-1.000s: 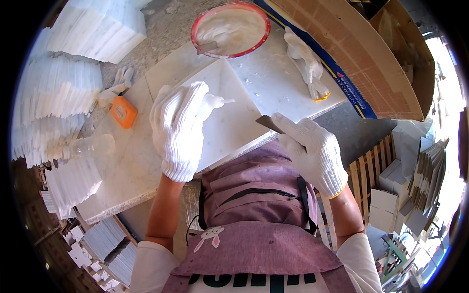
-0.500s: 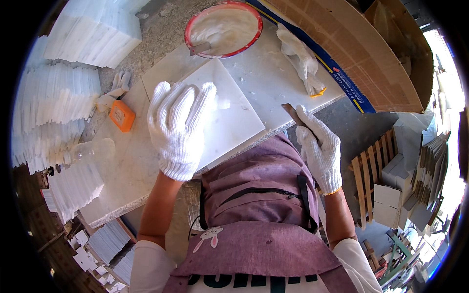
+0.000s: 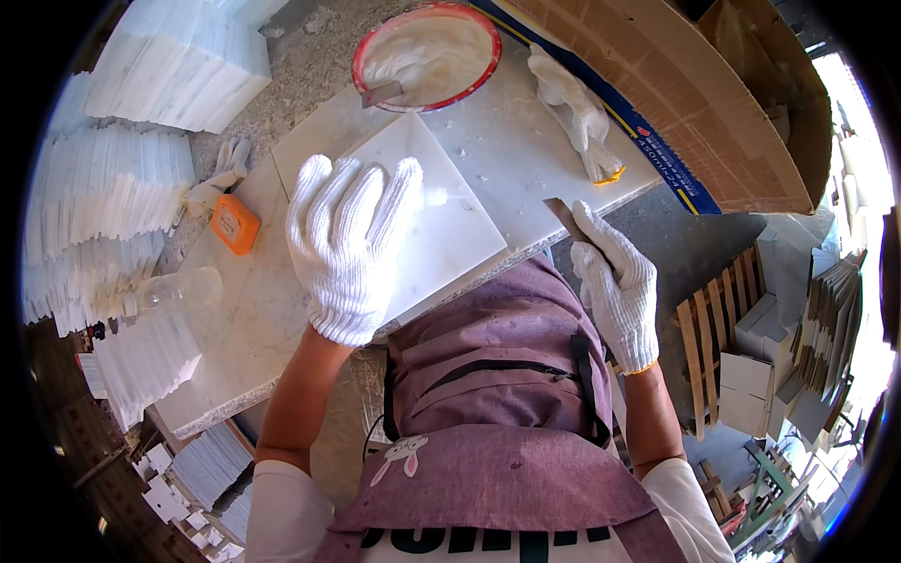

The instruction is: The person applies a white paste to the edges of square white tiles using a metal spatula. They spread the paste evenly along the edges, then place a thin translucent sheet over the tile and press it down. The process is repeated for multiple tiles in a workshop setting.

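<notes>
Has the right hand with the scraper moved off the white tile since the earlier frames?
Yes. The right hand, gripping the scraper, has pulled rightward off the white tile, and now sits beyond the slab edge.

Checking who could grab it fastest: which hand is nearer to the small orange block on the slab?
Left. The left hand lies flat on the white tile, just right of the orange block. The right hand holds a scraper off the slab's far side.

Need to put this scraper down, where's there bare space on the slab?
Bare slab lies between the red-rimmed bowl, the spare gloves and the white tile under your left hand. Another patch sits below the orange block. Tile stacks crowd the left.
</notes>
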